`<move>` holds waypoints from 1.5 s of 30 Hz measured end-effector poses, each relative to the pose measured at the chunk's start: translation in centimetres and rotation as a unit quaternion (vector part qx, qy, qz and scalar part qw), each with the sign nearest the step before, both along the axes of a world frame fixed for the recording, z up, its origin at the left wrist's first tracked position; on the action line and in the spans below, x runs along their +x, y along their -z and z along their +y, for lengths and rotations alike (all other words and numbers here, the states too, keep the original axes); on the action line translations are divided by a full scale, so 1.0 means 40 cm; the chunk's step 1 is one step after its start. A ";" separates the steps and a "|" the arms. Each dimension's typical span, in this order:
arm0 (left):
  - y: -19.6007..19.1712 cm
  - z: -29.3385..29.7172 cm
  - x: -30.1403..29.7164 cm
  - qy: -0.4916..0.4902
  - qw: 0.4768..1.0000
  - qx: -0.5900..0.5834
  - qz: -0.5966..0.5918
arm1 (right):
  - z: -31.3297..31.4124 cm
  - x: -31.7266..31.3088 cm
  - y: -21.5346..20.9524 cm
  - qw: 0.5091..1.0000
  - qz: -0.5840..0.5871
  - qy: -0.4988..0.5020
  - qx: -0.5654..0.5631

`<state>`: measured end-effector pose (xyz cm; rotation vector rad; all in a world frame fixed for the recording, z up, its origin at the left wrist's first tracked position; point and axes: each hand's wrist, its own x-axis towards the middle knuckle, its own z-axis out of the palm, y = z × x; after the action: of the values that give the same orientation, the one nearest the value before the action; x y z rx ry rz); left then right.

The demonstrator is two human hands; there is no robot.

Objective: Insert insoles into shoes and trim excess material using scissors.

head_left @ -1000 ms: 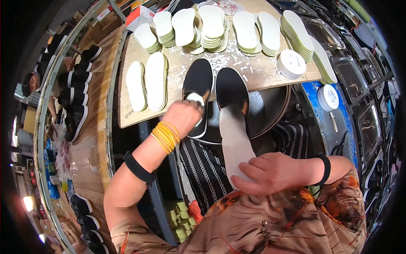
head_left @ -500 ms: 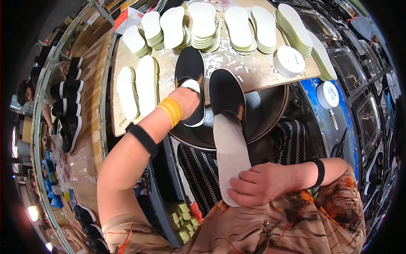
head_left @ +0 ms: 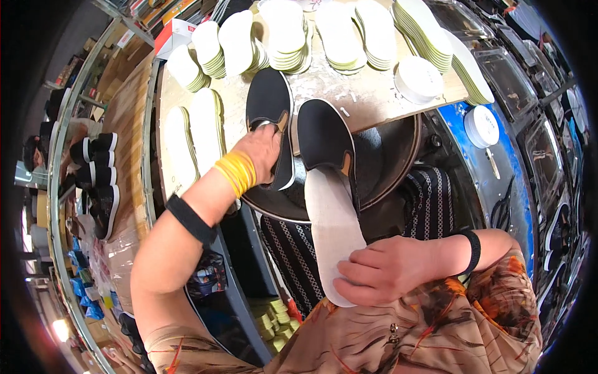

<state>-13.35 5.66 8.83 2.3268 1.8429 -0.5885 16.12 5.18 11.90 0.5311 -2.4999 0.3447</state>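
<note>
Two black slip-on shoes with white soles stand side by side, toes pointing away from me. My left hand (head_left: 260,151) is closed at the opening of the left shoe (head_left: 269,93), its fingers at the collar and partly hidden; a bit of white shows inside. A long pale insole (head_left: 334,215) reaches out of the right shoe (head_left: 325,132), its front end hidden inside. My right hand (head_left: 389,269) grips the insole's heel end near my body, thumb side hidden from view.
Stacks of white insoles (head_left: 283,28) line the wooden tabletop (head_left: 355,115), with scattered white scraps. A round white container (head_left: 418,80) sits at its right. Below is a dark round stool (head_left: 389,153). A shelf with black shoes (head_left: 103,162) stands left; a blue-edged surface (head_left: 498,181) lies right.
My left hand has shifted from inside the left shoe toward its collar, and less white shows there. My right hand keeps its hold on the insole. The whole view has shifted slightly.
</note>
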 end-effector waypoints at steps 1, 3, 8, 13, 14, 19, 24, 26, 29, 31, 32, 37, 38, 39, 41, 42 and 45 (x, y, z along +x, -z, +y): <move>0.018 -0.014 0.007 0.030 0.997 0.071 0.026 | 0.000 -0.002 0.000 1.000 0.000 0.001 -0.003; 0.032 -0.009 0.007 0.014 0.997 0.063 0.030 | 0.000 -0.006 -0.001 1.000 0.009 0.009 -0.006; -0.051 0.010 0.027 -0.076 0.996 0.032 -0.041 | 0.009 -0.006 -0.017 1.000 0.009 -0.002 -0.001; -0.153 -0.188 0.156 -0.188 0.907 0.185 -0.329 | 0.032 0.004 -0.060 0.986 0.117 0.118 -0.024; -0.134 -0.224 0.203 -0.193 0.916 0.144 -0.322 | 0.031 0.004 -0.068 0.986 0.117 0.119 -0.023; 0.035 -0.269 0.322 -0.186 0.832 0.089 -0.515 | -0.020 0.004 -0.089 0.983 0.113 0.143 0.025; 0.074 -0.303 0.305 -0.127 0.867 0.126 -0.466 | -0.104 -0.005 -0.040 0.986 0.050 0.116 0.105; 0.065 -0.318 0.305 -0.074 0.887 0.174 -0.421 | -0.106 -0.017 -0.001 0.980 -0.014 0.166 0.112; 0.062 -0.326 0.322 -0.144 0.928 0.132 -0.318 | -0.033 -0.053 0.057 0.977 -0.017 0.175 0.119; 0.069 -0.326 0.337 -0.145 0.937 0.140 -0.286 | 0.024 -0.075 0.075 0.974 -0.043 0.171 0.145; 0.072 -0.325 0.343 -0.139 0.927 0.178 -0.299 | 0.058 -0.093 0.083 0.971 -0.095 0.164 0.146; 0.077 -0.323 0.351 -0.117 0.921 0.245 -0.281 | 0.082 -0.140 0.092 0.962 -0.171 0.182 0.114; 0.075 -0.322 0.351 -0.113 0.924 0.233 -0.283 | 0.072 -0.143 0.085 0.942 -0.255 0.166 0.143; 0.074 -0.320 0.351 -0.109 0.925 0.230 -0.282 | 0.064 -0.144 0.077 0.938 -0.290 0.178 0.069; 0.072 -0.318 0.356 -0.126 0.926 0.206 -0.291 | 0.069 -0.156 0.057 0.923 -0.335 0.183 0.051; 0.070 -0.317 0.359 -0.117 0.925 0.213 -0.292 | 0.072 -0.166 0.050 0.921 -0.339 0.186 0.042; 0.052 -0.318 0.362 -0.121 0.898 0.228 -0.355 | 0.081 -0.207 0.052 0.848 -0.509 0.138 0.043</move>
<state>1.12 -7.05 6.76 2.0445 1.9423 0.7145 7.84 8.43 9.83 -0.0524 -3.5714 0.4853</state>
